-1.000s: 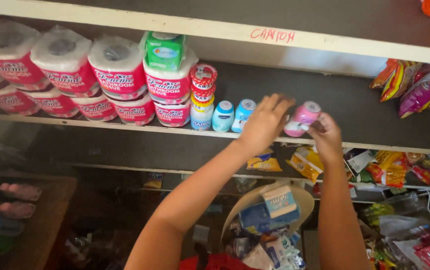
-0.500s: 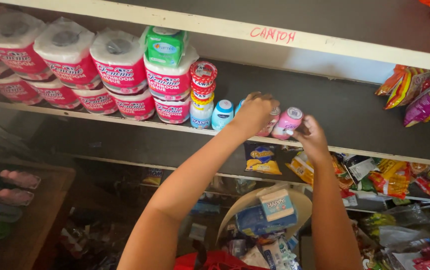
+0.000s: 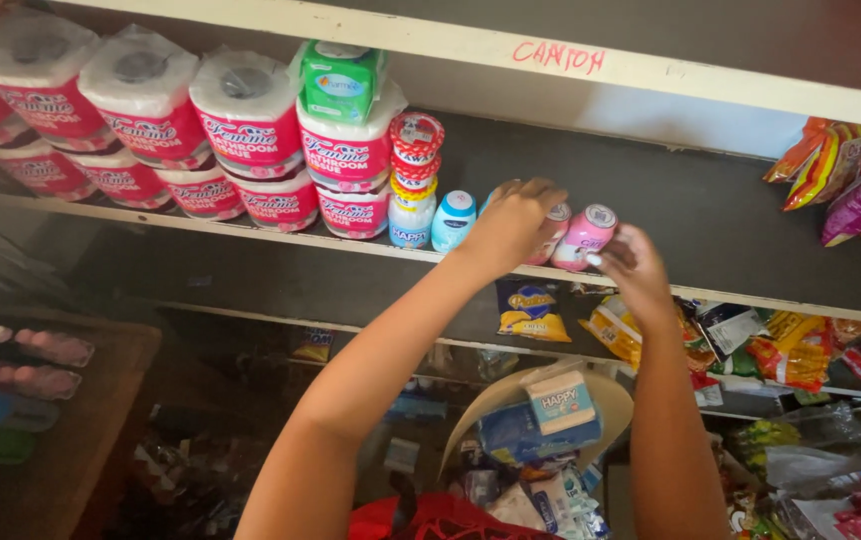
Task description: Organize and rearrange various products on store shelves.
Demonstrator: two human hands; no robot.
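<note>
My left hand reaches up to the shop shelf and closes over a small pink bottle, which it mostly hides. My right hand holds another small pink bottle with a white cap, standing on the shelf right beside it. To the left stands a small blue bottle, then a stack of small red-and-white tubs on a white-and-blue one.
Wrapped toilet paper rolls fill the shelf's left part, with a green pack on top. Snack bags hang at right. Below are more snack packets, a basket of goods and a wooden counter.
Both hands have shifted left along the shelf with the pink bottles, closer to the blue bottle. The left hand now covers one pink bottle.
</note>
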